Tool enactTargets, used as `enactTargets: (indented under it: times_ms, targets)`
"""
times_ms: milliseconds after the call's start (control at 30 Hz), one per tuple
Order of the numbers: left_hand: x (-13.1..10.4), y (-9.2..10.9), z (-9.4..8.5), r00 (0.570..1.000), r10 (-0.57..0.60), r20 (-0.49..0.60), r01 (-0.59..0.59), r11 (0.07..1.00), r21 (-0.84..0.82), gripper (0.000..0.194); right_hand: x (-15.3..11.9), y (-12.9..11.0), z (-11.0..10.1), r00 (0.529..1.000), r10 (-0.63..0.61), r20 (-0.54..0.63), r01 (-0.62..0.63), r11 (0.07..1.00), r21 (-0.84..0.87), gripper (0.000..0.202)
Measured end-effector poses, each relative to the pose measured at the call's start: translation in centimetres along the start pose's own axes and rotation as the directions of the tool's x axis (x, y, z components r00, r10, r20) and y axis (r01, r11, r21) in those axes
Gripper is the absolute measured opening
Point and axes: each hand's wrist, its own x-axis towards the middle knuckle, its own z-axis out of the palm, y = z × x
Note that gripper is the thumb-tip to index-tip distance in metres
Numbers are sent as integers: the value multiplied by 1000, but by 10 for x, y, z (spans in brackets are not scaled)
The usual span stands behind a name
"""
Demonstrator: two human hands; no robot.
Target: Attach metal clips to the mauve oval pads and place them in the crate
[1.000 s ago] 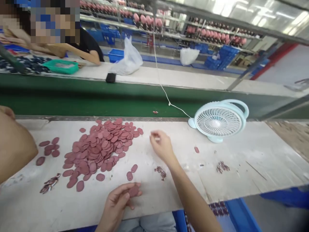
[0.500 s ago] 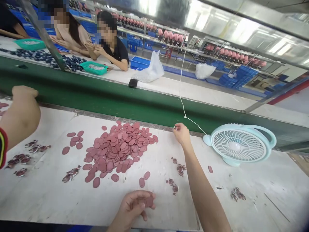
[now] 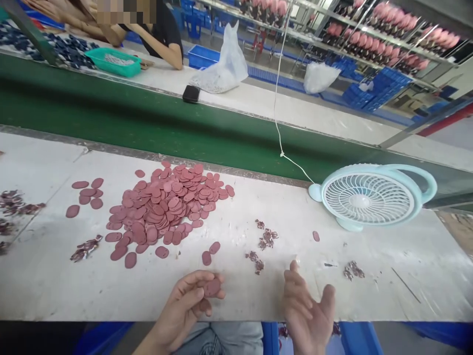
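Note:
My left hand (image 3: 179, 303) is closed around a dull red oval piece (image 3: 212, 287), flat and thin, pinched between thumb and fingers near the table's front edge. To the right, my right hand (image 3: 308, 313) is turned palm up with thumb and fingers apart. A tiny pale bit (image 3: 296, 259) shows at its fingertip; whether it sticks there I cannot tell. Two loose red ovals (image 3: 206, 258) lie just beyond my left hand. Behind them spreads a large heap of the same ovals (image 3: 166, 207). Crumpled brown-and-silver scraps (image 3: 267, 239) lie beyond my right hand.
A light blue fan (image 3: 360, 201) stands at the right, its white cord (image 3: 277, 113) running upward. Past the white table (image 3: 240, 301) runs a green belt (image 3: 148, 118). Across it are co-workers, a green basket (image 3: 127, 69) and a plastic bag (image 3: 225, 69). A blue bin (image 3: 360, 337) is below my right hand.
My right hand has come back from the table's far edge to the front and opened. My left hand still holds an oval. The arm at far left is out of view, and the camera has tilted down.

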Motion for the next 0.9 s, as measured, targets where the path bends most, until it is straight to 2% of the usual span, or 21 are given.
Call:
enactTargets:
  times_ms: [33,67,133,233,300,333,400,467,533,600,700,767,900]
  targets:
    - [0,-2,3,1000,-18,17,18,1000,-17,21,3,-6,-9,996,41,80,-56,978,200,66]
    - [1,-4,7,999,-32,41,34,999,-34,22,9,-12,-16,986,62,158,-111,940,322,72]
    - [2,-9,16,994,-56,91,62,996,-61,22,26,-25,-24,963,91,254,-188,900,392,66]
    - [3,-16,27,989,-71,131,82,993,-83,20,44,-36,-19,964,123,236,-210,898,388,35]
    - [3,-21,31,990,-69,127,81,993,-89,20,42,-33,-5,980,117,161,-170,915,366,26]
    - [2,-23,33,990,-69,122,80,993,-91,20,37,-28,5,991,96,92,-119,949,292,26]
    - [1,-27,36,992,-72,107,82,993,-88,20,21,-14,27,998,-8,-66,6,1000,-26,32]
    - [-1,-31,40,993,-76,89,83,994,-72,21,2,4,47,984,-134,-114,77,911,-406,42]
    - [-2,-34,46,994,-82,70,86,995,-45,22,-14,24,62,975,-215,-57,132,767,-628,41]
    - [-3,-34,51,994,-92,59,94,995,-20,23,-25,42,70,948,-317,30,236,636,-735,30]
    - [-6,-32,56,994,-96,49,96,995,9,25,-33,60,76,871,-472,135,379,471,-797,23]
    - [-8,-31,57,995,-89,48,88,996,24,26,-33,67,78,840,-519,157,408,413,-814,24]
    - [-9,-31,57,995,-84,58,83,996,27,26,-29,71,82,817,-553,163,403,347,-847,20]
